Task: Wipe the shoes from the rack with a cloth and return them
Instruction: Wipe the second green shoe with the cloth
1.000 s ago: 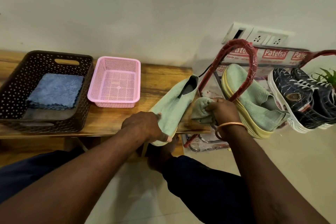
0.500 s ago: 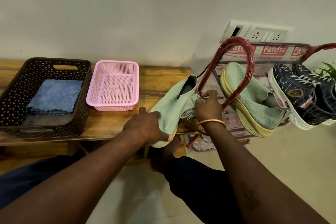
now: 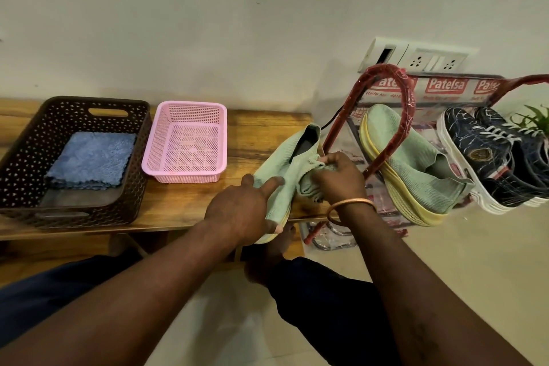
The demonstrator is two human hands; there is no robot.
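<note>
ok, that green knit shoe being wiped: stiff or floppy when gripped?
Probably soft on top: the green shoe has a knit, sock-like upper, and the right hand presses the cloth against it. Its yellow sole likely resists folding. Likely light: the left hand grips it by the toe end alone.

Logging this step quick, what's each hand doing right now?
Left hand: closed, gripping the green shoe at its toe end.
Right hand: closed, holding the cloth against that shoe.
</note>
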